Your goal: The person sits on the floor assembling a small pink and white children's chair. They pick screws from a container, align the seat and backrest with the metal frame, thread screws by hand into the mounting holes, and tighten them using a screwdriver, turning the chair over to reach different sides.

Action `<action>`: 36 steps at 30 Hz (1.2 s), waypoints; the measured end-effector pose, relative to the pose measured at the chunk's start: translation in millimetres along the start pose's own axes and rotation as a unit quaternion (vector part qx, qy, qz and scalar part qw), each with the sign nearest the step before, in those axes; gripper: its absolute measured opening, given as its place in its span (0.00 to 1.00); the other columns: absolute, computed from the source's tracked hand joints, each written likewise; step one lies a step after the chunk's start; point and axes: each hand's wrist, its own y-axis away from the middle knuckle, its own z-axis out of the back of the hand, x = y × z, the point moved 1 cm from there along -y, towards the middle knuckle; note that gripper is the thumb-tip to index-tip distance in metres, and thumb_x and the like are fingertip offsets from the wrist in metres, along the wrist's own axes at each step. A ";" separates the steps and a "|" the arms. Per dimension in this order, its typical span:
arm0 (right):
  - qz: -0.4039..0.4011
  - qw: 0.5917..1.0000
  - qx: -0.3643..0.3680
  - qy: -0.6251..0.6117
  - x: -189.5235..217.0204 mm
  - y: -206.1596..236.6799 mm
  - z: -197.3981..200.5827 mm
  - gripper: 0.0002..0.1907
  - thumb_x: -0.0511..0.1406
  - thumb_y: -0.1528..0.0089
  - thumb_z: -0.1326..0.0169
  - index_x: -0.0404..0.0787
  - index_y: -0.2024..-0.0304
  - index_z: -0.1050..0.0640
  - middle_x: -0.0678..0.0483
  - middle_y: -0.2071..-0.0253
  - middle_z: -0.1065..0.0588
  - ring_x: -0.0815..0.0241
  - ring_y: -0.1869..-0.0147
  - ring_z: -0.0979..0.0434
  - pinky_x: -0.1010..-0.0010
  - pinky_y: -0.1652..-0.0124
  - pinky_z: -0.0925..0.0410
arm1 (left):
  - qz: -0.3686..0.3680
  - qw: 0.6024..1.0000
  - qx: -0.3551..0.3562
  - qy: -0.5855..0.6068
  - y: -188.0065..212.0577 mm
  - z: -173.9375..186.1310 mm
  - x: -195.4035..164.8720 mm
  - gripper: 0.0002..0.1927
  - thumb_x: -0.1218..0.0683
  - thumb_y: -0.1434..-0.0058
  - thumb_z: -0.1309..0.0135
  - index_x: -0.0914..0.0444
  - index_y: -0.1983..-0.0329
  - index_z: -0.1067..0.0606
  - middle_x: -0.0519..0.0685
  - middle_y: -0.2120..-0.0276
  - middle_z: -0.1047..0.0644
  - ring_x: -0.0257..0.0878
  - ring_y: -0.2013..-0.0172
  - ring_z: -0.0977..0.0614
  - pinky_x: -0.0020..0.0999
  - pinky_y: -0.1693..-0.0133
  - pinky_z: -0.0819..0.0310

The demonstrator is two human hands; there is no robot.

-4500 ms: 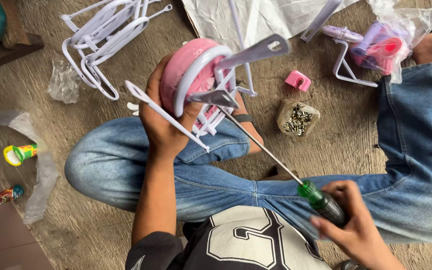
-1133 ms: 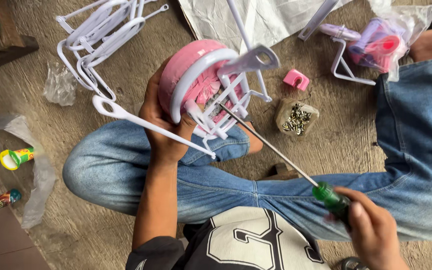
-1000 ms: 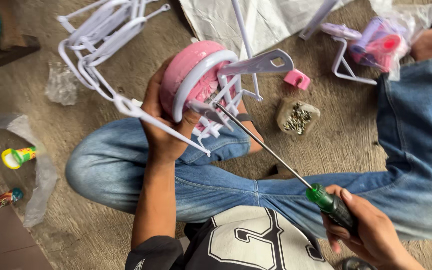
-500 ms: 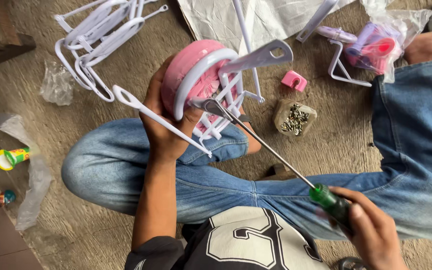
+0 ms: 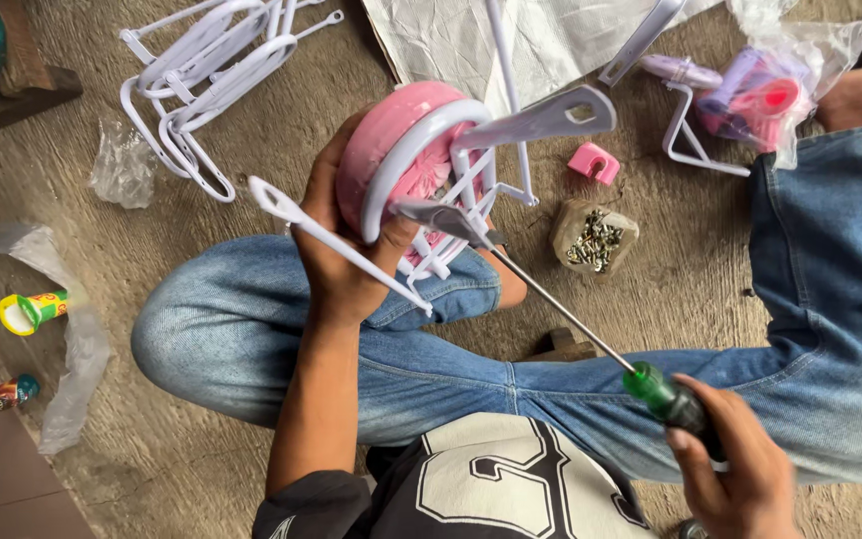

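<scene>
The left hand (image 5: 341, 255) is wrapped around a round pink plastic wheel with a pale lilac metal bracket (image 5: 401, 165), held above the bent left knee; the fingers are mostly hidden behind the wheel, and only the thumb side and the back of the hand are seen. The right hand (image 5: 740, 469) is closed on the green handle of a long-shafted screwdriver (image 5: 571, 324) at the near right, its lower part cut off by the picture's edge. The handle is largely covered by the fingers. The steel shaft runs up and left to the bracket, where its tip is lost behind a flat grey tab, so the point of contact cannot be made out. The two hands are well apart.

Blue jeans (image 5: 431, 364) fill the near middle and right, and a dark shirt with a large white printed patch (image 5: 511, 484) is cropped at the bottom. On the ground just right of the wheel lies a small open packet of metal screws (image 5: 596, 238), with a small pink plastic block (image 5: 594, 163) beyond it. At the far right, a clear bag of pink and purple parts (image 5: 760, 95) is partly blurred by its wrapping. A heap of white bent metal tubes (image 5: 207, 85) lies far left, and crumpled clear plastic (image 5: 122, 165) sits beside it. At the near left edge, two small toy-like coloured items (image 5: 32, 311) are too small to identify.
</scene>
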 end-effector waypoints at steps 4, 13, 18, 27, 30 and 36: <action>-0.154 0.712 0.193 -0.658 -24.6 -3.6 0.1 0.25 0.41 0.26 0.48 0.24 0.36 0.29 0.45 0.72 0.29 0.49 0.69 0.21 0.52 0.62 0.21 | -0.014 0.998 0.005 -0.054 -2.5 2.2 1.3 0.39 0.44 0.30 0.36 0.71 0.28 0.37 0.56 0.36 0.27 0.42 0.36 0.23 0.35 0.31 0.27; 0.201 0.979 -0.025 -0.032 3.7 -11.9 6.7 0.25 0.39 0.40 0.39 0.36 0.47 0.34 0.40 0.56 0.29 0.57 0.53 0.24 0.68 0.58 0.26 | -0.019 0.998 -0.014 -0.062 -2.5 5.2 -3.5 0.39 0.45 0.30 0.35 0.71 0.27 0.38 0.58 0.36 0.27 0.43 0.35 0.23 0.37 0.31 0.28; 0.047 0.998 0.012 -0.042 -2.6 -14.2 -3.3 0.22 0.40 0.35 0.51 0.35 0.42 0.27 0.50 0.65 0.22 0.59 0.67 0.25 0.69 0.66 0.28 | -0.022 0.998 -0.004 -0.062 -3.2 2.7 -0.1 0.38 0.47 0.30 0.34 0.71 0.28 0.38 0.57 0.36 0.27 0.42 0.35 0.23 0.35 0.31 0.28; -0.146 0.870 0.220 -0.416 -28.9 -26.7 -2.7 0.31 0.34 0.43 0.36 0.35 0.40 0.33 0.44 0.67 0.24 0.52 0.73 0.22 0.62 0.74 0.24 | -0.021 0.999 -0.015 -0.046 -4.2 9.4 -1.0 0.37 0.51 0.30 0.34 0.72 0.28 0.38 0.58 0.37 0.27 0.41 0.36 0.23 0.34 0.32 0.28; 0.120 0.989 0.004 -0.090 -2.7 -26.4 4.3 0.30 0.35 0.45 0.37 0.36 0.43 0.32 0.41 0.61 0.25 0.50 0.63 0.22 0.64 0.65 0.27 | -0.038 0.996 -0.021 -0.078 -3.0 8.3 -2.5 0.36 0.50 0.29 0.35 0.71 0.27 0.38 0.57 0.36 0.27 0.41 0.35 0.23 0.34 0.31 0.29; 0.106 0.992 -0.046 0.049 -2.0 -19.3 3.1 0.18 0.39 0.37 0.49 0.38 0.48 0.25 0.47 0.68 0.23 0.54 0.66 0.21 0.67 0.65 0.29 | -0.003 1.000 0.006 -0.026 -1.4 4.3 -4.4 0.39 0.48 0.31 0.34 0.71 0.27 0.37 0.57 0.37 0.27 0.41 0.38 0.24 0.35 0.32 0.28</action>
